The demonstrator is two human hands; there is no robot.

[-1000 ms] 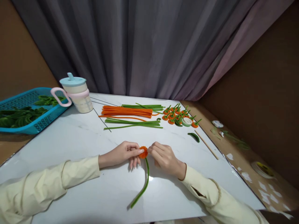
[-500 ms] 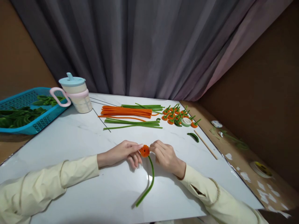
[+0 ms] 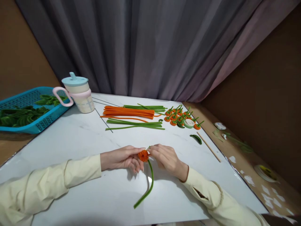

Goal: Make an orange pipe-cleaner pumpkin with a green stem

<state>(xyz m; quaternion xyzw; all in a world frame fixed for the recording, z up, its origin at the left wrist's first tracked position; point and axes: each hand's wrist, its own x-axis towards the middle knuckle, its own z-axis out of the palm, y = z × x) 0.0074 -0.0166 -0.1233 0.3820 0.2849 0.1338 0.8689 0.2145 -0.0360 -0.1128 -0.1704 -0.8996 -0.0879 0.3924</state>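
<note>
Between my hands, just above the white table, is a small round orange pipe-cleaner flower (image 3: 143,155). My left hand (image 3: 125,159) pinches its left side between thumb and fingers, the other fingers curled below. A green pipe cleaner (image 3: 152,179) comes out behind the flower and curves down toward the table's front; a short green end also sticks up above it. At the flower's right edge, my right hand (image 3: 166,158) is closed with fingertips pinched at the green pipe cleaner. Its exact grip is partly hidden by the fingers.
Orange pipe cleaners (image 3: 129,112) and green pipe cleaners (image 3: 138,124) lie bundled beyond my hands. Finished orange flowers (image 3: 174,116) cluster at the right, around a tape roll (image 3: 189,123). A thin stick (image 3: 208,146) lies near the right edge. A lidded cup (image 3: 81,97) and blue basket (image 3: 39,125) stand left.
The flower has tilted and shifted slightly left and down. A short green end now shows above it by my right fingertips. The camera view has shifted a little.
</note>
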